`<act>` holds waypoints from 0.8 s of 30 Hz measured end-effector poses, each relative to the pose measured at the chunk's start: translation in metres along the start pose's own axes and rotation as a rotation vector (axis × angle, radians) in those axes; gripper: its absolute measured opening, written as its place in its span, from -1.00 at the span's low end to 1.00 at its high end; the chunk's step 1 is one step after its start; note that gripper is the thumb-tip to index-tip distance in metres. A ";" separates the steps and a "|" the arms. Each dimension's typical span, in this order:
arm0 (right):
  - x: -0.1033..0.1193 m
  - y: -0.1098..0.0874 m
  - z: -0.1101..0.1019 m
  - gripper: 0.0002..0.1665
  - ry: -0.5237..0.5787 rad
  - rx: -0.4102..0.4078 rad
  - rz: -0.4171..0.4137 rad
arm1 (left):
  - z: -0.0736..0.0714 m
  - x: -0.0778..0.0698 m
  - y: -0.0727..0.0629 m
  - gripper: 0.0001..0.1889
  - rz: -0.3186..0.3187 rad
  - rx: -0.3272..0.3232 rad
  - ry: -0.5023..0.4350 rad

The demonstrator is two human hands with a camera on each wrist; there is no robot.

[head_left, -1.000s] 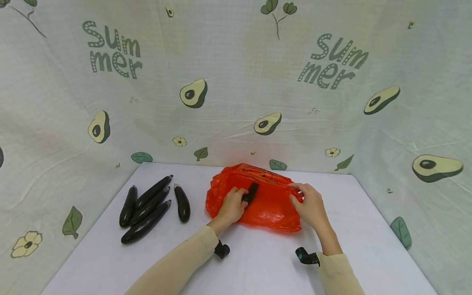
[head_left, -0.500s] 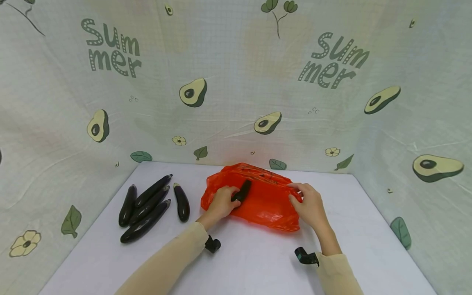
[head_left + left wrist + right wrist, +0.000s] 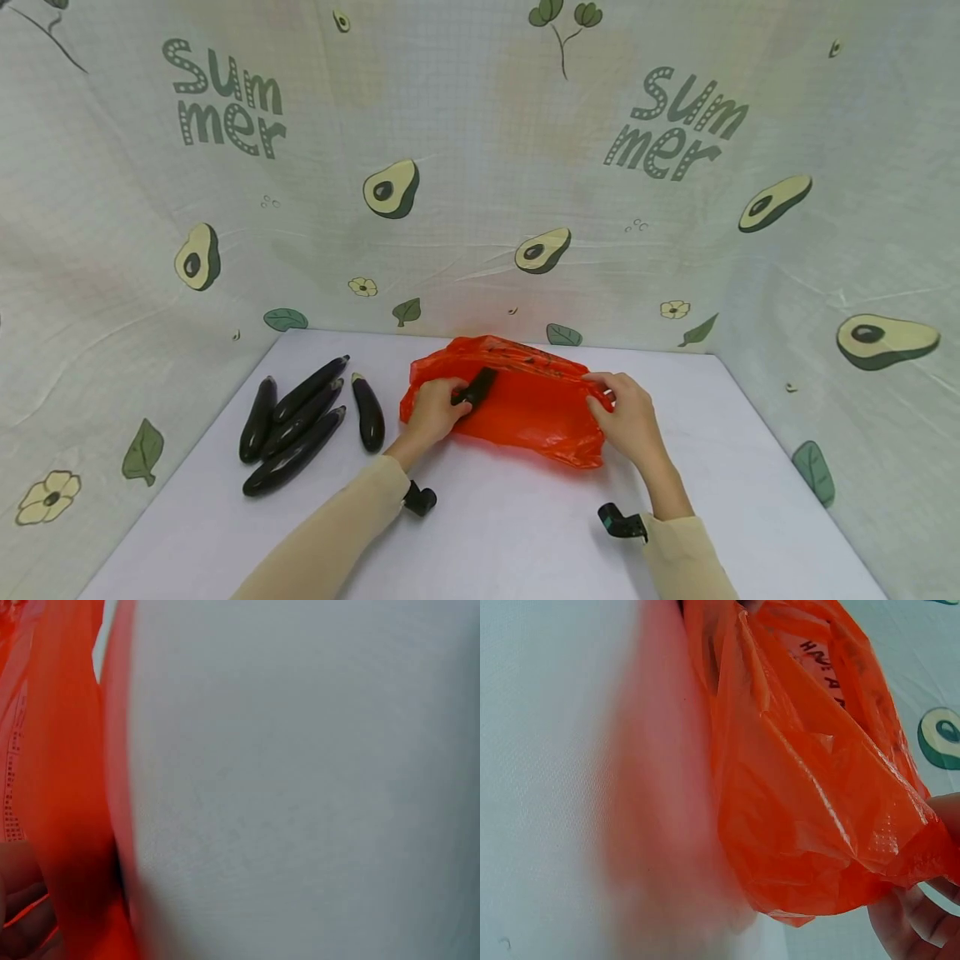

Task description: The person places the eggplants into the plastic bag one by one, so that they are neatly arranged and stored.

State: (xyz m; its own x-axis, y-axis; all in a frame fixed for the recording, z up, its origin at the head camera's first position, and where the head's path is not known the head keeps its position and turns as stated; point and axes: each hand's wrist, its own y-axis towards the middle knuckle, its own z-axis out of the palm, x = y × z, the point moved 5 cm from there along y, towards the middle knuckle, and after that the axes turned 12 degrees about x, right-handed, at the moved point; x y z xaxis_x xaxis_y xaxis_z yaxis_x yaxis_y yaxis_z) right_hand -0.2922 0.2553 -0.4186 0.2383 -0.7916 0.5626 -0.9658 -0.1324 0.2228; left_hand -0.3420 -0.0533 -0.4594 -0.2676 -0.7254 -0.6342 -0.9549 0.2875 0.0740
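Note:
A red plastic bag (image 3: 525,417) lies on its side on the white table, its crumpled mouth toward me. At its left part my left hand (image 3: 431,410) grips a dark eggplant (image 3: 477,387), the far end pointing into the bag. In the left wrist view only some fingers (image 3: 22,900) show beside the red plastic, and the eggplant is not recognisable. With thumb and fingers, my right hand (image 3: 624,415) pinches the bag's right edge. The right wrist view shows this grip on the red bag (image 3: 817,817); printed letters are visible inside.
Left of the bag, several glossy dark eggplants (image 3: 292,425) lie in a loose group. A single eggplant (image 3: 368,414) rests between them and the bag. A pale cloth (image 3: 465,125) with avocado prints hangs behind and beside the white table (image 3: 510,533).
My left hand has moved left with the eggplant, and the bag's left side has shifted left too. My right hand stays nearly in place on the bag's edge.

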 end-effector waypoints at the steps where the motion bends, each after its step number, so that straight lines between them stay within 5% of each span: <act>1: 0.000 0.000 0.000 -0.61 -0.001 0.000 0.000 | -0.001 0.000 -0.001 -0.64 0.002 -0.010 0.004; 9: 0.000 0.000 0.001 -0.60 -0.005 0.000 0.007 | -0.001 -0.001 -0.003 -0.60 -0.044 -0.043 0.009; 16: 0.001 0.001 0.002 -0.61 -0.003 0.003 -0.002 | -0.005 -0.009 -0.008 -0.52 0.027 -0.048 0.018; 24: 0.004 0.001 0.001 -0.61 0.006 -0.006 -0.011 | -0.038 -0.029 -0.028 -0.49 0.078 -0.028 0.018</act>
State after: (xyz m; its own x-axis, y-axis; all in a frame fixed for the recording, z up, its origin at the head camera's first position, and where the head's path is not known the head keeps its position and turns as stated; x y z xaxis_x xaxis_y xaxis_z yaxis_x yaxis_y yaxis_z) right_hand -0.2923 0.2516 -0.4173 0.2492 -0.7865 0.5650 -0.9626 -0.1371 0.2338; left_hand -0.3123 -0.0642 -0.4142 -0.3437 -0.7123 -0.6119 -0.9341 0.3263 0.1448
